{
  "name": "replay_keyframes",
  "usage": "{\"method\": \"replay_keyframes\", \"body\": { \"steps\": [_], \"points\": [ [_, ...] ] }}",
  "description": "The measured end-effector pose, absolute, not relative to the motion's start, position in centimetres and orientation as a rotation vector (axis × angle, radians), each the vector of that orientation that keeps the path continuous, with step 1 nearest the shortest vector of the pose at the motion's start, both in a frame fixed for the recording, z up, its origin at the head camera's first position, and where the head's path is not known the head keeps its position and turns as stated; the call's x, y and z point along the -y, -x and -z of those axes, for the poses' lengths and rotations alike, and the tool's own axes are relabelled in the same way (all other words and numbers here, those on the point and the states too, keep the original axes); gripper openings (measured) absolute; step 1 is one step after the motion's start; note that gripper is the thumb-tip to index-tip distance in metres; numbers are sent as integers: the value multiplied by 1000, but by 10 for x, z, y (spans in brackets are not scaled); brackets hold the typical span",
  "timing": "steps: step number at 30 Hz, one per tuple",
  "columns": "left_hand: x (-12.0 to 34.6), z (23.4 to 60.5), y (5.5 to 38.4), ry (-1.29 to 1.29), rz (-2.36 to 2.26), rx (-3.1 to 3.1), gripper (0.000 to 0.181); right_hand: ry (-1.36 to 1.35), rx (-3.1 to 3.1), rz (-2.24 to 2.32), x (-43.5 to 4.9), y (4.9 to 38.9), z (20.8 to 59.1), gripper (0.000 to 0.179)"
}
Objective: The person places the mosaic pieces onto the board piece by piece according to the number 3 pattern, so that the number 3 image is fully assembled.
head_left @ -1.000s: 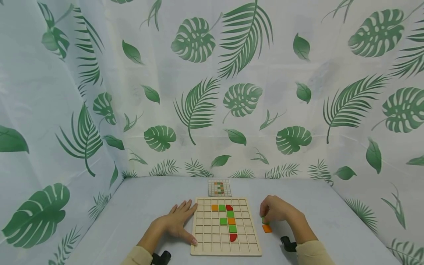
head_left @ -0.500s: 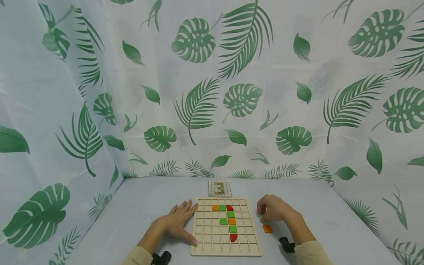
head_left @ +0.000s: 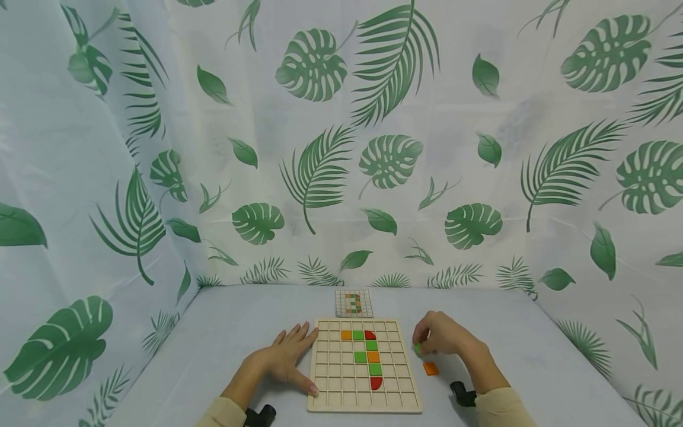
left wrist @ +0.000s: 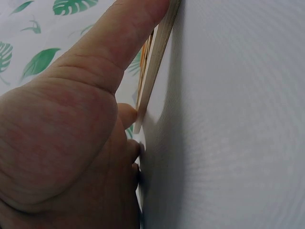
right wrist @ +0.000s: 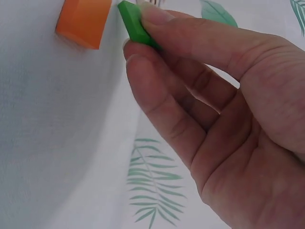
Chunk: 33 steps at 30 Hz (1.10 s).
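A wooden grid board (head_left: 336, 400) lies on the table, with several green, orange and red tiles set in its cells. My left hand (head_left: 285, 359) is spread flat at the board's left side, its thumb on the lower left edge; in the left wrist view the thumb (left wrist: 114, 43) lies along the board's rim (left wrist: 159, 62). To the right of the board, my right hand (head_left: 443, 335) pinches a green tile (right wrist: 136, 26) between thumb and fingers. An orange tile (head_left: 430, 369) rests on the table just below that hand.
Behind the board lies a small pattern card (head_left: 354, 303) printed with a coloured grid figure. Black camera mounts (head_left: 463, 394) sit at both wrists. A leaf-printed white curtain (head_left: 341, 178) closes off the back and sides of the table.
My right hand has picked up the green tile from beside the orange one and shifted slightly left toward the board. The left hand and the board have stayed put.
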<state>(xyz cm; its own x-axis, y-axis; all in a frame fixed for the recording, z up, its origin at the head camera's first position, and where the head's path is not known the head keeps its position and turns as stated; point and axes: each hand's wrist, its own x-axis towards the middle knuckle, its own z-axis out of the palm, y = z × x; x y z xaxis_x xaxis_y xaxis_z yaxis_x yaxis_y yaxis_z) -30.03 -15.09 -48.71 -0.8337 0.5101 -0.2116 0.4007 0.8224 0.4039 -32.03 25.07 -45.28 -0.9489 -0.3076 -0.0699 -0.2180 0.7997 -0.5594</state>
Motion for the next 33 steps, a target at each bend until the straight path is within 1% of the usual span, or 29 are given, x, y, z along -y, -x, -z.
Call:
{"method": "replay_keyframes", "body": {
  "steps": [5, 17, 33],
  "points": [
    [151, 489, 301, -686, -498, -2691, 132, 475, -2840, 881, -250, 320, 450, 18],
    [152, 492, 303, -677, -487, -2696, 133, 516, -2835, 981, -239, 323, 447, 17],
    [150, 488, 300, -688, -475, -2699, 131, 783, -2743, 1069, -220, 322, 443, 14]
  ]
}}
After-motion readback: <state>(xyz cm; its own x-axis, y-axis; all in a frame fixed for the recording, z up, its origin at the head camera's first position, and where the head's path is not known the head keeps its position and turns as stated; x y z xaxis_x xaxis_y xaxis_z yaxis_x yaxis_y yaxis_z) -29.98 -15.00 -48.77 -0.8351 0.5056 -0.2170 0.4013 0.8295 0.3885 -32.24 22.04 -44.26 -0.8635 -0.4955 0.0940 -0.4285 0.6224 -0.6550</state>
